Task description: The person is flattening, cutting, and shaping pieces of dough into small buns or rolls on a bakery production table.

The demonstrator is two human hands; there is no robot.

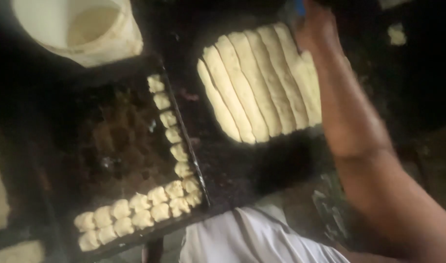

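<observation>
Beside dough strips point(259, 83), right hand point(316, 27), grip unclear.

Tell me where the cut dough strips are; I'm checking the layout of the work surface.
In the head view, the dough strips lie side by side on the dark work surface at upper centre, right of the baking tray of small dough pieces, just under the right hand.

Dark tray point(186, 141) edged with dough pieces point(140, 209); pale bucket point(81, 27) above.
</observation>
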